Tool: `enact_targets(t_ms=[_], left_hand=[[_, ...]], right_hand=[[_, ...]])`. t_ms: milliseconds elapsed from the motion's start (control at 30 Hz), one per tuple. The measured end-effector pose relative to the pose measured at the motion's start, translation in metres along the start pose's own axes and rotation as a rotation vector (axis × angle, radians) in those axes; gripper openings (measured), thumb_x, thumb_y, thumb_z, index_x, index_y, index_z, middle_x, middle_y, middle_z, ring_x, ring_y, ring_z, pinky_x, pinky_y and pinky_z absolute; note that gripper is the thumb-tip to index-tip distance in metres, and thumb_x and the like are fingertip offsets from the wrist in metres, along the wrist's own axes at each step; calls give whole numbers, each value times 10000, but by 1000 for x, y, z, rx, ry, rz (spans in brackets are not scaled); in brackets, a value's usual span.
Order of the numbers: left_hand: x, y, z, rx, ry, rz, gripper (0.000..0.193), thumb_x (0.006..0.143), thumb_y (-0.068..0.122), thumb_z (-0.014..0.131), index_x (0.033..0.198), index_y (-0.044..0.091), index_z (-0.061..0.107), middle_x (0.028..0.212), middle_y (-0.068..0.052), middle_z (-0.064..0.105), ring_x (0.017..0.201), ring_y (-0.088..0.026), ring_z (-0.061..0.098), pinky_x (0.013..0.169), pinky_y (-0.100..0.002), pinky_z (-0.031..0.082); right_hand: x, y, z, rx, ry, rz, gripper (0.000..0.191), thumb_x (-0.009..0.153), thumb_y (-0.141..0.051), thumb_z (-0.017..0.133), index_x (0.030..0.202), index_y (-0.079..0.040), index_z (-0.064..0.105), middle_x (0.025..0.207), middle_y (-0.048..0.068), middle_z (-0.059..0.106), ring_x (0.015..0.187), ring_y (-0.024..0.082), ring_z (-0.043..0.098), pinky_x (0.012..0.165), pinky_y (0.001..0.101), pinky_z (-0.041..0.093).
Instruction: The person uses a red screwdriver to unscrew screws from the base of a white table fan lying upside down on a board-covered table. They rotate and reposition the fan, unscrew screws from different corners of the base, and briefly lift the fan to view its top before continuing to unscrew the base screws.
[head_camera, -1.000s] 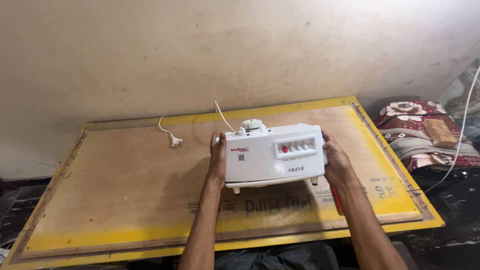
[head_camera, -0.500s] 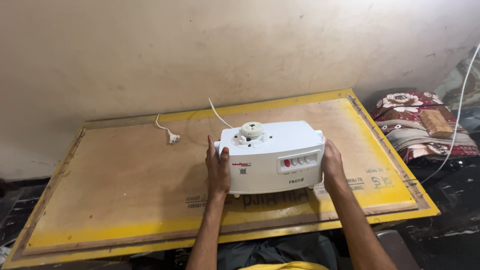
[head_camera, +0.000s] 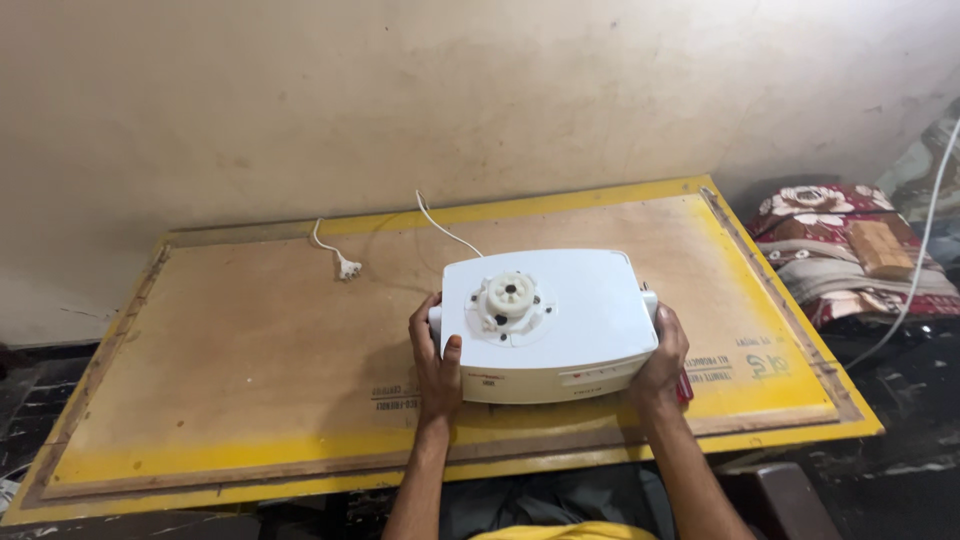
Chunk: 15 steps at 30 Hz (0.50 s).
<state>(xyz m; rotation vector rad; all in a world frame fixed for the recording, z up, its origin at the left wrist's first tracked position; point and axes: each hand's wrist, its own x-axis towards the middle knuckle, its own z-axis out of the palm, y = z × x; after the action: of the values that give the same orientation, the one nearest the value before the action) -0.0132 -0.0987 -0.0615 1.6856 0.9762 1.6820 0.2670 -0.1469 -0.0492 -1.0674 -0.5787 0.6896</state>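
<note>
A: Looking down, where does the white appliance base sit?

B: On the desk, long axis running left to right, coupling socket facing up.

A: And the grip?

B: Left hand clasps the left end, right hand the right end; both equally near, cord trailing away behind.

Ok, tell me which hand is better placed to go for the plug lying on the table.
Probably the left hand. It grips the white appliance's left side, and the plug lies on the table on that side. The right hand is across the appliance.
</note>
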Motion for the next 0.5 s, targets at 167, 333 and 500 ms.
enact_targets(t_ms=[167, 333, 500], left_hand=[[15, -4, 3, -112, -5, 11, 712, 1062, 585, 452, 1463, -3, 452, 1492, -199, 524, 1393, -311, 500, 1197, -449, 373], [18, -9, -4, -153, -81, -74, 713, 1102, 528, 333, 1582, 2, 341, 1602, -199, 427, 1495, -317, 394, 1239, -427, 290], [21, -13, -19, -62, -162, -308, 782, 1058, 583, 328, 1624, 48, 257, 1645, -186, 378, 1515, -296, 369, 1220, -397, 302]], right_hand=[[15, 10, 10, 200, -50, 30, 393, 1081, -315, 420, 1151, 9, 632, 1010, 85, 668, 917, 180, 636, 840, 326, 529], [22, 9, -1, 32, -140, 42, 298, 1096, -306, 554, 1134, -18, 622, 995, 56, 657, 890, 138, 613, 783, 289, 522], [24, 3, -18, -244, -151, 135, 330, 1040, -316, 599, 1189, -31, 674, 1008, 39, 702, 905, 103, 622, 787, 257, 510]])
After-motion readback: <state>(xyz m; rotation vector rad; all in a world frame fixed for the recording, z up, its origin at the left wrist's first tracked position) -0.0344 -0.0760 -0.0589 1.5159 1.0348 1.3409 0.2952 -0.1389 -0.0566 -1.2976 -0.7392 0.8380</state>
